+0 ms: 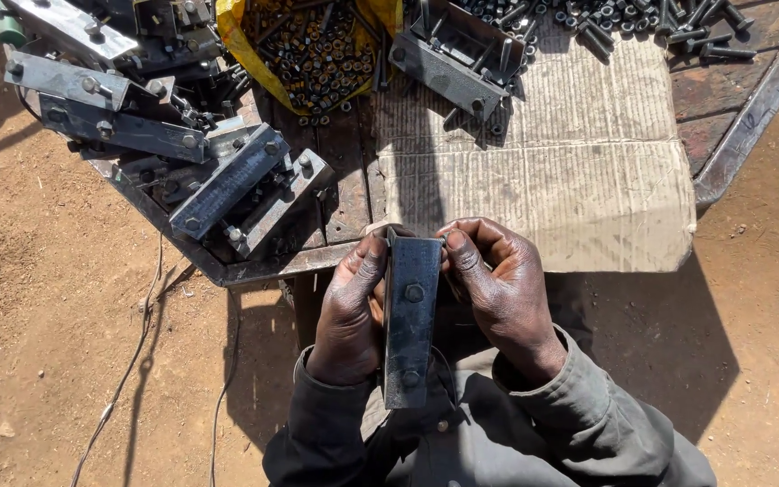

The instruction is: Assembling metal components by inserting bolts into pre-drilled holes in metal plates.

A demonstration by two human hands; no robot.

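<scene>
Bare hands [426,298], grimy fingers, grey-olive long sleeves, buttoned cuffs, matching work jacket

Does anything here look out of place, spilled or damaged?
Loose bolts lie scattered at the table's far edge, some spilling onto the cardboard sheet. The finished brackets are heaped crookedly. Nothing looks damaged.

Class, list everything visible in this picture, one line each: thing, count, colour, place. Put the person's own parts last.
metal bracket: one, dark grey, held upright between both hands
bracket pile: many, grey, table's left end
yellow sack: one, full of dark nuts, top centre
cardboard sheet: one, tan, on the table
bolts: many, black, top right
table: one, rusty metal edge
left hand: one, gripping bracket's left side
right hand: one, gripping its right side
</scene>
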